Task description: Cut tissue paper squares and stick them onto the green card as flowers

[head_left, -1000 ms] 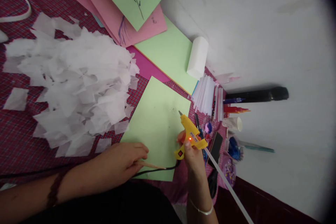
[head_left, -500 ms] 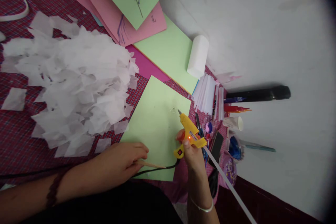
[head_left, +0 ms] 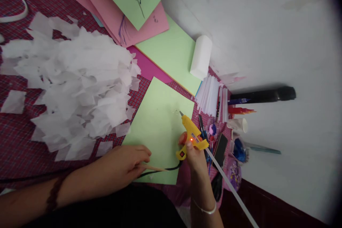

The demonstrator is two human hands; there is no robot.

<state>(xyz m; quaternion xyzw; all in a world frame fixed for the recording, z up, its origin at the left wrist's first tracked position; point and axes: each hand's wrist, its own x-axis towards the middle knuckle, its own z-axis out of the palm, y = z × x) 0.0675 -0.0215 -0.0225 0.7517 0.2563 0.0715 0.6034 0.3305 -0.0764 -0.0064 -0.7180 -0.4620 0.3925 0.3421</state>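
There are one yellow plastic glue gun (head_left: pixel 192 133), one thin wooden stick (head_left: pixel 154 167) and one pale green paper sheet (head_left: pixel 152 124). The sheet's upper middle has open room. Over its right edge, the right hand (head_left: pixel 192 151) grips the gun; the left hand (head_left: pixel 130 164), fingers apparently curled narrow, holds the stick near the lower edge.

- The right hand (head_left: pixel 194 154) holds a yellow glue gun (head_left: pixel 190 128), its red light lit, nozzle over the light-green sheet (head_left: pixel 151 124).
- A long white glue stick (head_left: pixel 232 187) juts from its back.
- The left hand (head_left: pixel 127 165) pinches a thin wooden stick (head_left: pixel 155 167) above the sheet's near edge.
- A clear mark (head_left: pixel 175 112) near the nozzle may be glue.
- White tissue squares (head_left: pixel 80 74) lie heaped leftward.
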